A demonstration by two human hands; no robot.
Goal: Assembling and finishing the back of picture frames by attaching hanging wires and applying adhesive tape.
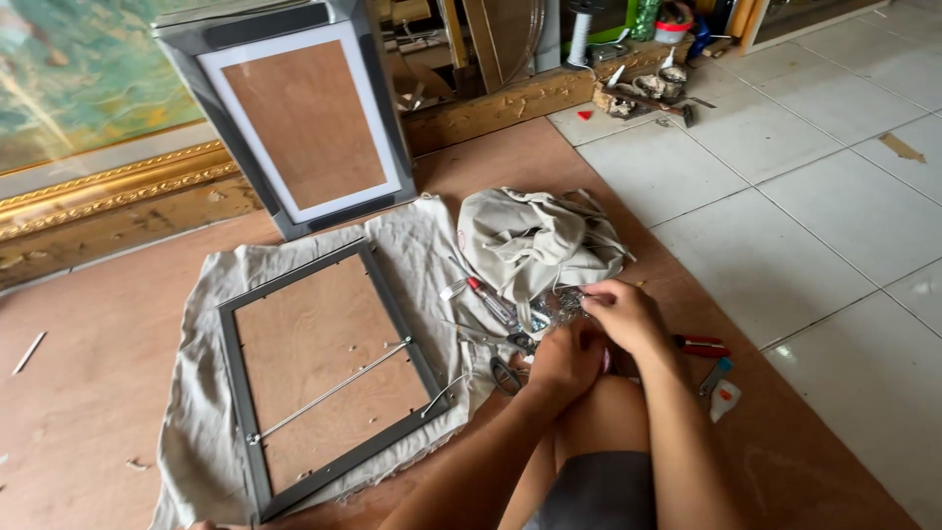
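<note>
beside the grey frame (324, 378), both hands' fingers (589, 302) pinch a clear plastic bag (554, 306).

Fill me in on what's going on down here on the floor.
A person sits on the floor, both hands together just above one knee. The right hand and left hand work at a small clear bag of metal bits; which hand has the grip is hard to tell. A grey picture frame lies face down on a cloth, a wire across its back. Scissors and a screwdriver lie close by.

Soft even daylight, sharp focus, faint shadows.
</note>
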